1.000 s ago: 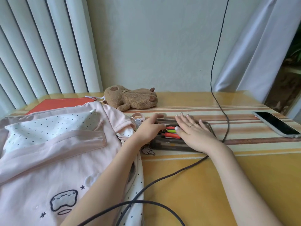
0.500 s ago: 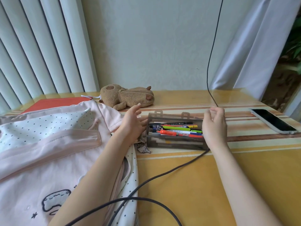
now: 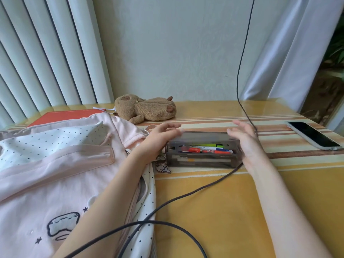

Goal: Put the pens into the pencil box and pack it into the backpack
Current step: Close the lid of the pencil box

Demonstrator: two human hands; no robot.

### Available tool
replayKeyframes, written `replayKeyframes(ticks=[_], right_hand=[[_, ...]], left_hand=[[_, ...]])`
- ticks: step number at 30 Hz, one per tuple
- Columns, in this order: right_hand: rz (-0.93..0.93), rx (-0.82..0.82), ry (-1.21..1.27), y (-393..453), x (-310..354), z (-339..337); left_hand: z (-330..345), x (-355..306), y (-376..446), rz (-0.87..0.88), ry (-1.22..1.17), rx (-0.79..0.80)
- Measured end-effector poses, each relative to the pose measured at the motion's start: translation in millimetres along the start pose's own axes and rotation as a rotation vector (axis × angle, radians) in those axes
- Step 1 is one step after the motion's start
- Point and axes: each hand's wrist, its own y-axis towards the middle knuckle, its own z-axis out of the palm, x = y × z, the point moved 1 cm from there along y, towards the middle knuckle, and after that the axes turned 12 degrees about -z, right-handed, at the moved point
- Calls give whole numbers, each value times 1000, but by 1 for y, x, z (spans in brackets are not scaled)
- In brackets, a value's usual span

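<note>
The smoky translucent plastic pencil box [image 3: 202, 154] sits on the yellow striped table [image 3: 214, 211] beside the pink fabric backpack [image 3: 55, 164], coloured pens [image 3: 206, 148] inside. Half a second ago its lid stood open — now the lid is swinging down. The left hand [image 3: 160, 139] and right hand [image 3: 243, 140], fingers loosely spread, flank its ends, gripping nothing — closing comes first, packing next.
</note>
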Motion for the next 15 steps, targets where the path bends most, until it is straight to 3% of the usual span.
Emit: replayKeyframes(ticks=[4,8,15], right_hand=[[138,152,37,-1,-4,-10],[235,164,101,1,-5,-14],[178,182,-30,3,1,-8]], left_hand=[[0,1,-4,30,122,-2],[-1,1,-5,17,223,-90],[0,-7,-7,112,602,-72]])
